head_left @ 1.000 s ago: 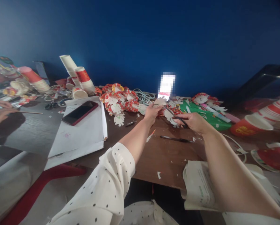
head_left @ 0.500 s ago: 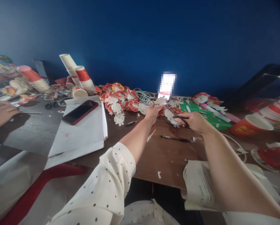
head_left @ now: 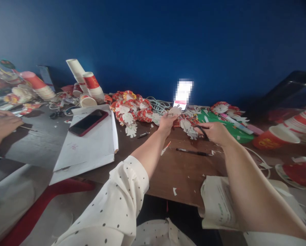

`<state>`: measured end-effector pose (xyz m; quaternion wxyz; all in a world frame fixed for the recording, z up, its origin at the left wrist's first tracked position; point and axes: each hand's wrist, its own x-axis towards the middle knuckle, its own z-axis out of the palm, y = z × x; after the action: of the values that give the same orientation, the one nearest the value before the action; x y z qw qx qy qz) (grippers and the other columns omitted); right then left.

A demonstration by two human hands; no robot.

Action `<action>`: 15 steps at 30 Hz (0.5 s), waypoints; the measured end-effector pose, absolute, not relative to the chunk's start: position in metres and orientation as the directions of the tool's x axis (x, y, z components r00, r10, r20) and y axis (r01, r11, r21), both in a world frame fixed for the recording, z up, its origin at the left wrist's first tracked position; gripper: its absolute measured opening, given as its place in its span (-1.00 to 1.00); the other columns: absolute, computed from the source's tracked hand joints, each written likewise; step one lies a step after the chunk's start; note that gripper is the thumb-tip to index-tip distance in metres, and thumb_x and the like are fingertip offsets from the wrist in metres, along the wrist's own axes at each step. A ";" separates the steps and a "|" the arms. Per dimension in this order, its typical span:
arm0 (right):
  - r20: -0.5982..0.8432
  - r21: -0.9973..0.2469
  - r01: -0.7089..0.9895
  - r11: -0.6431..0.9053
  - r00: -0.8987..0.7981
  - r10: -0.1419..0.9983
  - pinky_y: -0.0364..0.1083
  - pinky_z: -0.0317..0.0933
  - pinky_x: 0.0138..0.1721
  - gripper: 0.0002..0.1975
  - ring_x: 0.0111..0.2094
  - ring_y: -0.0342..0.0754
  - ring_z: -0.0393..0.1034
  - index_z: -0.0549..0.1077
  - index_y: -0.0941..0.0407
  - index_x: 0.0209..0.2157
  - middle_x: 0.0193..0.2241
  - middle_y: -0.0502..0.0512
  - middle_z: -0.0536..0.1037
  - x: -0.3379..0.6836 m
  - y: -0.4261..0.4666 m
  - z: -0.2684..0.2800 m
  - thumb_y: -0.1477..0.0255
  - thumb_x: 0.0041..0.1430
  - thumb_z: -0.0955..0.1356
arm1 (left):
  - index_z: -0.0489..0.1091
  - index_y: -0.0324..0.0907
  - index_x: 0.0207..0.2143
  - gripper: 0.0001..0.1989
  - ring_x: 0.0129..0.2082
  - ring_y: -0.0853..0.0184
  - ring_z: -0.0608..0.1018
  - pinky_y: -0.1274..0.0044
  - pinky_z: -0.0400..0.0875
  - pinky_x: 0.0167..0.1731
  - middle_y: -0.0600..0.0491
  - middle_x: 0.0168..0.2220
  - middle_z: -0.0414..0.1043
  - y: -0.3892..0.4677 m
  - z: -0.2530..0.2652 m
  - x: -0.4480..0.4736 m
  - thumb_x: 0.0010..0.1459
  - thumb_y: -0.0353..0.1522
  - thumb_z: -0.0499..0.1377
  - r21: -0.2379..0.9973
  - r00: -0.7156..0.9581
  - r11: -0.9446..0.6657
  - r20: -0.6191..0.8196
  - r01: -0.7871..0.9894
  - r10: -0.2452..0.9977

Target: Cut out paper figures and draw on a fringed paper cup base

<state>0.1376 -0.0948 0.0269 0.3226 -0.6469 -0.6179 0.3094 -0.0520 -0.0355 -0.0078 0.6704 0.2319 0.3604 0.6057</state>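
Note:
My left hand [head_left: 166, 123] reaches over the far part of the table, its fingers closed on a pale paper cutout [head_left: 175, 110] with a jagged edge. Just to the right, my right hand [head_left: 214, 132] grips the black-handled scissors [head_left: 204, 134]; their blades are hard to make out against the pile. Red-and-white pieces cut from paper cups [head_left: 132, 104] lie heaped left of my left hand. More white cutouts [head_left: 187, 125] lie between my two hands. Behind them a phone with a bright screen [head_left: 180, 104] leans against the wall.
A black pen [head_left: 192, 152] and paper scraps lie on the brown table [head_left: 168, 174]. To the left, a dark phone [head_left: 88, 123] rests on white papers [head_left: 83, 150], with stacked paper cups [head_left: 92, 85] behind. Another person's hand [head_left: 4, 124] is at far left. An orange cup [head_left: 273, 137] stands right.
My right hand has drawn slightly right with the scissors, away from the cutout. My left hand stays almost in place. The other person's hand has shifted a little.

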 end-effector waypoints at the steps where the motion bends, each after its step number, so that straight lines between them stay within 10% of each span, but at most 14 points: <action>1: 0.025 -0.800 0.599 -0.039 0.098 0.995 -0.15 0.21 -0.49 -0.55 -0.52 -0.11 0.37 0.67 0.12 -0.26 -0.54 0.05 0.58 0.140 -0.094 0.026 0.13 -0.17 0.55 | 0.47 -0.25 -0.20 -0.69 -0.24 0.23 0.62 0.34 0.51 -0.08 -0.04 -0.33 0.55 -0.035 -0.008 -0.052 -0.04 -0.54 0.37 0.741 0.015 0.165 -0.205 -0.651 0.979; 8: 0.038 -0.988 0.139 -0.060 0.610 0.792 -0.24 0.01 -0.74 -0.68 -0.61 -0.18 0.34 0.55 0.14 -0.39 -0.53 0.06 0.56 0.149 -0.085 0.019 0.18 -0.07 0.52 | 0.42 -0.26 -0.15 -0.66 -0.44 0.35 0.58 0.44 0.54 -0.23 0.06 -0.46 0.49 -0.036 -0.005 -0.051 -0.03 -0.57 0.33 0.752 0.055 0.186 -0.196 -0.633 0.979; 15: -0.042 -0.999 -0.040 -0.025 0.505 0.862 -0.27 0.12 -0.72 -0.67 -0.38 -0.04 0.55 0.53 0.06 -0.32 -0.43 0.04 0.62 0.138 -0.084 0.019 0.34 -0.19 0.57 | 0.35 -0.25 -0.38 -0.77 -0.51 0.47 0.50 0.58 0.47 -0.38 0.11 -0.50 0.43 -0.042 -0.005 -0.051 -0.06 -0.57 0.33 0.792 0.238 0.261 -0.150 -0.551 0.959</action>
<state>0.1382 -0.0836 0.0185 0.6128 -0.6141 -0.3346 0.3680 -0.0514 -0.0425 -0.0053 0.7229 0.3107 0.3285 0.5224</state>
